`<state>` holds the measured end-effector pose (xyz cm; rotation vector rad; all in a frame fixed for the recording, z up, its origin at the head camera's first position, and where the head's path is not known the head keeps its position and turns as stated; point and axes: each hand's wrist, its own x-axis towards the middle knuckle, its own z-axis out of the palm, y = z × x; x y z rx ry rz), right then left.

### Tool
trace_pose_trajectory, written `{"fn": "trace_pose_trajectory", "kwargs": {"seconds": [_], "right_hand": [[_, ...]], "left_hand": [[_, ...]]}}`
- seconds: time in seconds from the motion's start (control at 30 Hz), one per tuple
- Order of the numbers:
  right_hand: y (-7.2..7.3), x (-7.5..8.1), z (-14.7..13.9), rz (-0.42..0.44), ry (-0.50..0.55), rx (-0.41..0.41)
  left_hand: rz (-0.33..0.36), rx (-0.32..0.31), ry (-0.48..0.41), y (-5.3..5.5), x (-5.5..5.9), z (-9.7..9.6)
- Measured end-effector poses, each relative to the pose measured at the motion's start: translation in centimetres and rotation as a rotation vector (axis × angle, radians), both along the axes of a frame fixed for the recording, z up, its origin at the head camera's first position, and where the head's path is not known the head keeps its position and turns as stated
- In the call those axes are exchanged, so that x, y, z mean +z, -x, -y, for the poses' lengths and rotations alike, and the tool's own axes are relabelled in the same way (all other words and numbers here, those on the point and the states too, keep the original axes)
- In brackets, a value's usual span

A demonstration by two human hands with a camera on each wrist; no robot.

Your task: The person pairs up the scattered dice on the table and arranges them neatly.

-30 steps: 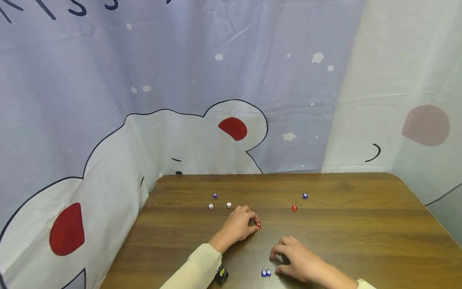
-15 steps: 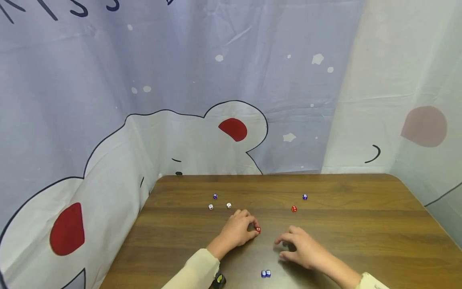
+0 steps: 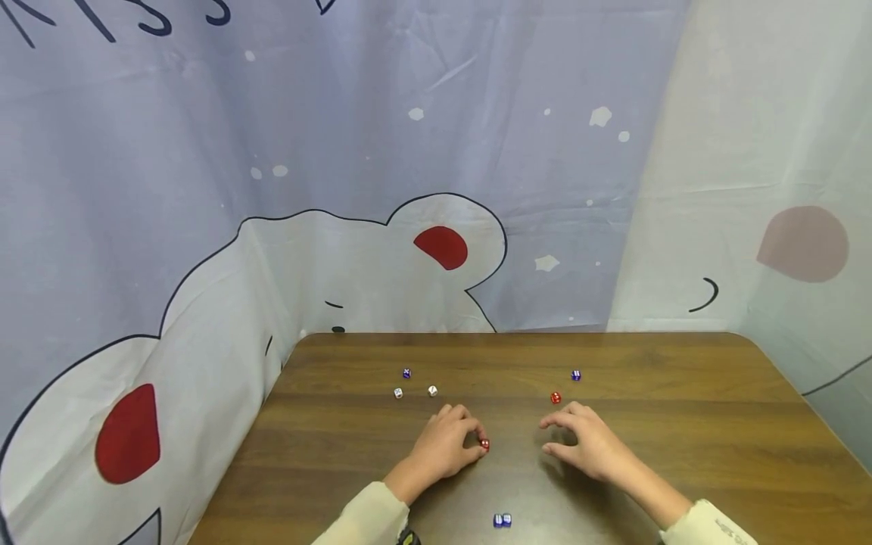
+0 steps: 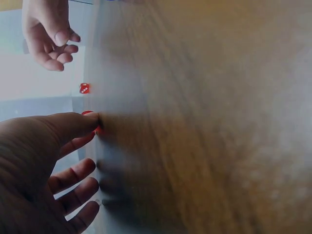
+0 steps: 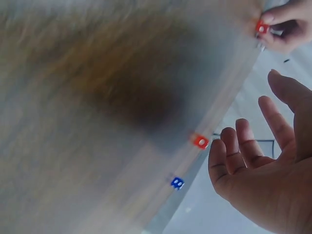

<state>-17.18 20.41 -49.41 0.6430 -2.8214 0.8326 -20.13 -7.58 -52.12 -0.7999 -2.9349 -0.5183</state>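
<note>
My left hand (image 3: pixel 444 445) pinches a red die (image 3: pixel 485 445) between thumb and index finger, low at the wooden table; the right wrist view also shows this red die (image 5: pixel 262 28) at the fingertips. My right hand (image 3: pixel 591 443) holds nothing, its fingers loosely bent and spread from the thumb. Just beyond it lies another red die (image 3: pixel 555 397), with a blue die (image 3: pixel 576 375) behind. In the right wrist view the loose red die (image 5: pixel 200 142) and blue die (image 5: pixel 177 183) lie past the fingers.
Two blue dice (image 3: pixel 502 521) sit side by side near the front of the table (image 3: pixel 668 393). Beyond my left hand are two white dice (image 3: pixel 398 393) and a blue die (image 3: pixel 406 373). A printed curtain (image 3: pixel 341 265) hangs behind the table.
My left hand has drawn the pinched red die slightly nearer. My right hand has moved away from the blue pair, forward and right, toward the loose red die.
</note>
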Motion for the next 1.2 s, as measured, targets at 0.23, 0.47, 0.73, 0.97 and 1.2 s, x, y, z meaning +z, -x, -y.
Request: {"fn": "trace_pose_trajectory", "kwargs": {"seconds": [0.23, 0.47, 0.73, 0.97, 1.2], "right_hand": [[1.2, -0.1, -1.2, 0.021, 0.032, -0.077], [2.6, -0.5, -2.3, 0.019, 0.033, -0.115], [4.3, -0.9, -2.9, 0.039, 0.035, -0.129], [5.5, -1.4, -3.1, 0.054, 0.017, -0.146], [6.5, -1.7, -3.1, 0.067, 0.011, -0.145]], "left_hand": [[-0.015, -0.001, 0.006, -0.6, 0.1, 0.1], [-0.021, -0.016, 0.010, -1.1, 0.0, 0.1], [-0.043, -0.032, 0.001, -1.7, 0.1, 0.2], [-0.053, -0.044, 0.012, -2.1, 0.2, 0.1], [-0.054, -0.055, 0.017, -2.5, 0.3, 0.1]]}}
